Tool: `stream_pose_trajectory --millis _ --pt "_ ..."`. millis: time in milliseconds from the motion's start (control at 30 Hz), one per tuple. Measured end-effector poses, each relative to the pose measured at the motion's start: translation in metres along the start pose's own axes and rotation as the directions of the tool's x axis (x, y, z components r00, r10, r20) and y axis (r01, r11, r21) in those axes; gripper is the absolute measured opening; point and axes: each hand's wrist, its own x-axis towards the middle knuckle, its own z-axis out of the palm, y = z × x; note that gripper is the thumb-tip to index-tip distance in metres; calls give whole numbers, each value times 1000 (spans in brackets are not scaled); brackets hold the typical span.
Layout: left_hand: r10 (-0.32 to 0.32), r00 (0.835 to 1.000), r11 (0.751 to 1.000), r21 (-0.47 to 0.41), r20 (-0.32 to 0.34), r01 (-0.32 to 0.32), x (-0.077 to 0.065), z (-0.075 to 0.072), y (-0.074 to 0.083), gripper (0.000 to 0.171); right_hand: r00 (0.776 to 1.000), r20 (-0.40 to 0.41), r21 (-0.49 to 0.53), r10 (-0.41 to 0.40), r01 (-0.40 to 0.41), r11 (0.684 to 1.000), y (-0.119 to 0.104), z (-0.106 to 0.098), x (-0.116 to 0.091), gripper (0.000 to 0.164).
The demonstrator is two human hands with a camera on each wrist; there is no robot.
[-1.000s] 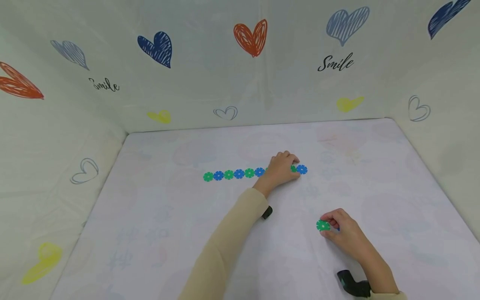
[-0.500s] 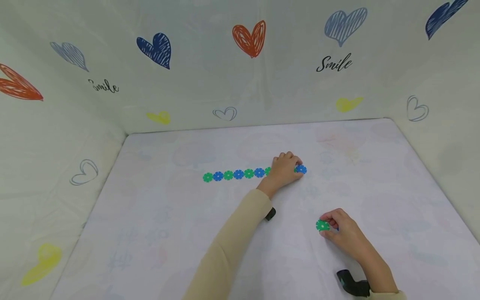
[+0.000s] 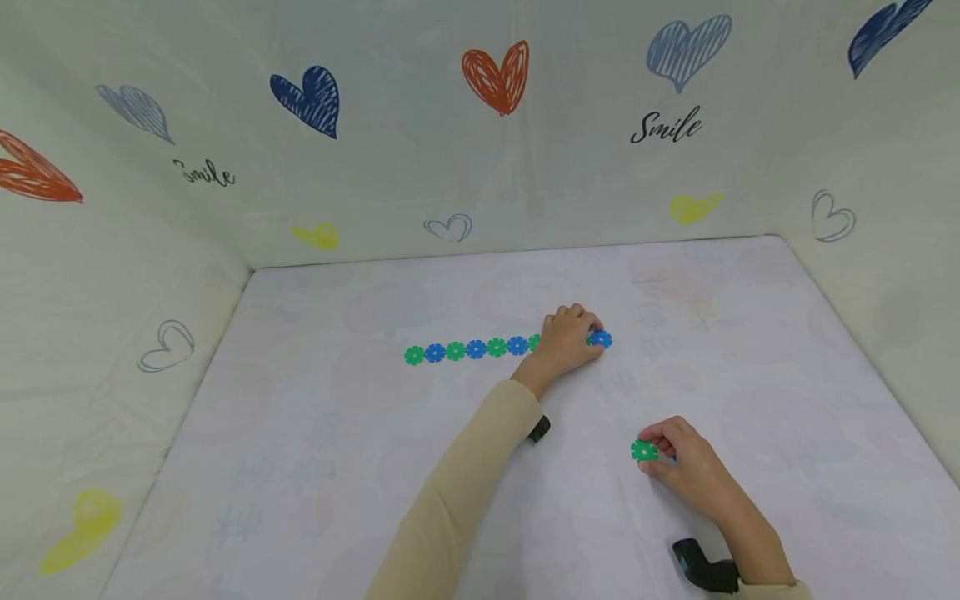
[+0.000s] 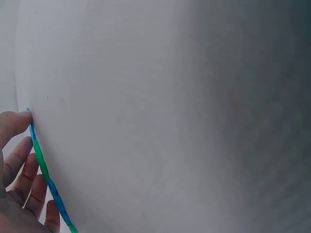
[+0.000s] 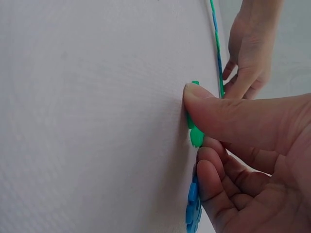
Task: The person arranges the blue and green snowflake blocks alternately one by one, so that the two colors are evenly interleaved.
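A straight row of green and blue flower-shaped snowflake discs (image 3: 476, 349) lies flat on the white table. My left hand (image 3: 564, 340) covers part of the row, thumb and forefinger on either side of its right-end blue disc (image 3: 601, 339); in the left wrist view the thumb and fingertips touch the row's edge (image 4: 43, 165). Nearer the front right, my right hand (image 3: 690, 465) pinches a green snowflake disc (image 3: 643, 451) between thumb and fingers. Below its curled fingers, the right wrist view shows a blue disc (image 5: 193, 208); whether the fingers hold it I cannot tell.
White cloth walls with printed hearts (image 3: 496, 77) rise at the back and both sides of the table (image 3: 315, 500). A black wrist-camera mount (image 3: 705, 568) sits by the right forearm. Another dark mount (image 3: 539, 429) shows beneath the left cuff.
Since one second ago my left hand has slid a little to the right along the row, onto the end blue disc. The right hand and its green disc have stayed in place.
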Motion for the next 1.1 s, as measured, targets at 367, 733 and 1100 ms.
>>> stream_pose_trajectory --millis 367,733,1100 --pt "2 1000 1000 -9 -10 -2 -1 0 -1 30 1000 7 12 12 -12 1000 -2 0 0 27" --pt "-8 1000 1000 -16 3 8 -2 -1 1 30 1000 3 3 14 -14 1000 -3 1 0 28" --pt "0 1000 1000 3 3 0 -2 -2 1 29 1000 -5 -5 2 -2 1000 -3 1 0 28"
